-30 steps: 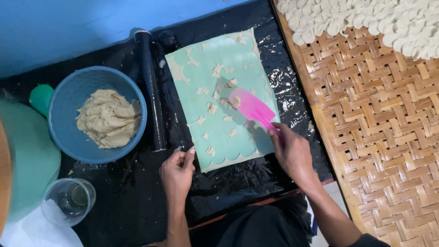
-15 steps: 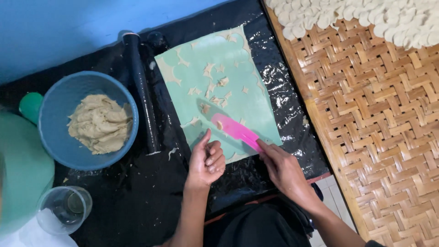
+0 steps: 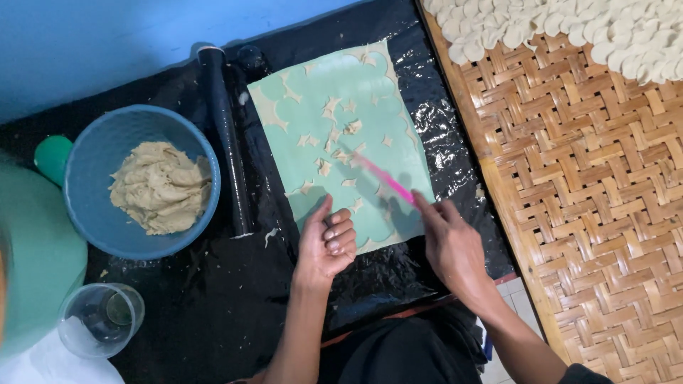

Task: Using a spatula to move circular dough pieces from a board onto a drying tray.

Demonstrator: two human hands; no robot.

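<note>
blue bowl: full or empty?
Partly full. The blue bowl holds one lump of beige dough covering much of its bottom; bare blue wall shows all round, well up to the rim.

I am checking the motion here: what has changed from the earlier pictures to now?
The pink scraper in the right hand turned from flat to edge-on on the green mat. The left hand curled at the mat's near edge. The dough bowl and rolling pin stayed.
</note>
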